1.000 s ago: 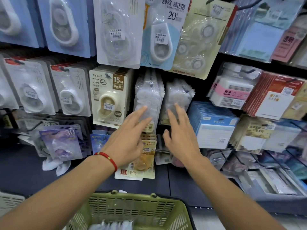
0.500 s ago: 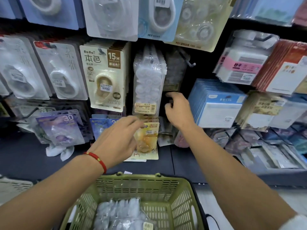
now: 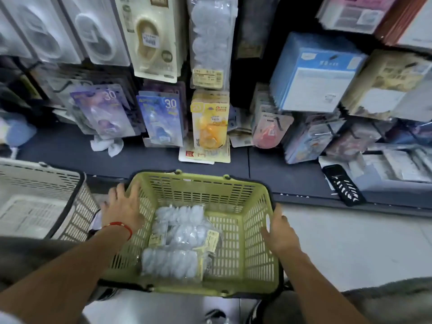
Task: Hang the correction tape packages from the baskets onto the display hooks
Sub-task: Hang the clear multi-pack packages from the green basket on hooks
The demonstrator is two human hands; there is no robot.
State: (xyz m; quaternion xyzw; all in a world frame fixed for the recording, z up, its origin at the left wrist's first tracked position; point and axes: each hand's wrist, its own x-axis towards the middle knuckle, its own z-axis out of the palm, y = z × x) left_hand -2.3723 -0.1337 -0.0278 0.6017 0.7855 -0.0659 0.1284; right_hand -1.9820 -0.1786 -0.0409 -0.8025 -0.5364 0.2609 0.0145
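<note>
My hands sit spread on the green basket: left hand at nine o'clock, right hand at three, neither pinching anything; the correction tape packages lie between them, nearer my left, the nearest pack's long axis running nine to three; their display hook's matching stack hangs at twelve.

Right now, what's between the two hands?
Head view: the green basket, holding clear correction tape packages, sits between the left hand and right hand.

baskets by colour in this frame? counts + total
Green basket: 1, holding clear correction tape packages, with the left hand and right hand at its sides
White basket: 1, at the left edge
Total: 2
</note>
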